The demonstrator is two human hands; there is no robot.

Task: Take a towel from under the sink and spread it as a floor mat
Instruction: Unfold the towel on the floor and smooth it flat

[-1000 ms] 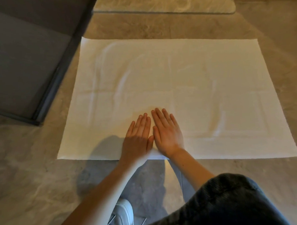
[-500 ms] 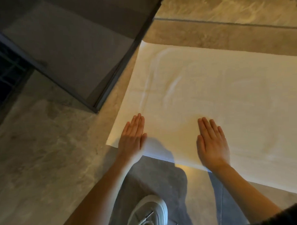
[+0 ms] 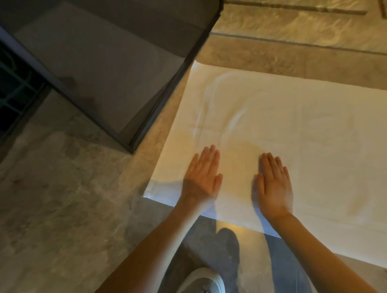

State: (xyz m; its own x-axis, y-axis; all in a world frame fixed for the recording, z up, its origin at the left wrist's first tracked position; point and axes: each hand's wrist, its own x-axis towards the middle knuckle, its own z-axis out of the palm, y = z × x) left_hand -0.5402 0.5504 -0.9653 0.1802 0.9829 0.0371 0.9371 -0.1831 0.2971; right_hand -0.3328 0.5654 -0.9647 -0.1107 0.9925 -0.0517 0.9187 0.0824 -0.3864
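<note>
White towel (image 3: pixel 297 129) lies spread flat on the stone floor (image 3: pixel 58 205) beside a dark glass panel (image 3: pixel 98 73). Left hand (image 3: pixel 202 176) and right hand (image 3: pixel 274 187) rest palm-down near its front edge, fingers straight, gripping nothing.

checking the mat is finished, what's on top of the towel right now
Only the left hand and the right hand, both flat, by the near edge of the towel. Its right end runs out of frame, and the floor beneath it is covered.
</note>
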